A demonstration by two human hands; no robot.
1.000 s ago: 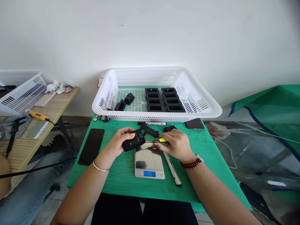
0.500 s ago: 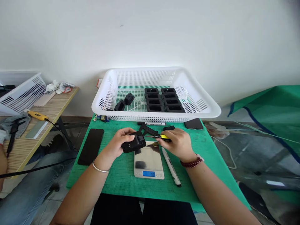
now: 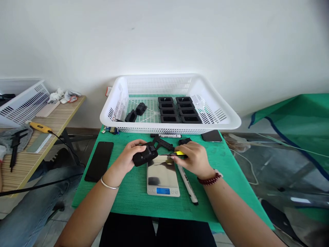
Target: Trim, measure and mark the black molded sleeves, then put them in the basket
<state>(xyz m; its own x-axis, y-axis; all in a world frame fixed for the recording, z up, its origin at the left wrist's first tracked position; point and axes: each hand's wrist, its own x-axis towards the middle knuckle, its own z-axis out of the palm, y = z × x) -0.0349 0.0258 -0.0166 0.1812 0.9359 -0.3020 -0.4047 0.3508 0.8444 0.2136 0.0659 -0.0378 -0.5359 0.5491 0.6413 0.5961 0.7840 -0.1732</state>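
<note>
My left hand is closed round a black moulded part, held over the left edge of a digital pocket scale. The scale's display reads 0.0. In my right hand is a yellow and black utility knife, its thin blade pointing left at the part's right side; whether the tip touches it I cannot tell. Behind the hands lies a black caliper. A white marker lies right of the scale, below my right hand.
A white basket at the back holds black frames in two columns and two loose black pieces. Phones lie left and right. On a side table at left are a yellow-handled tool and another caliper.
The black part has tilted in my left hand and shifted slightly left. The knife has turned a little and dropped slightly with my right hand. Both hands keep their hold.
</note>
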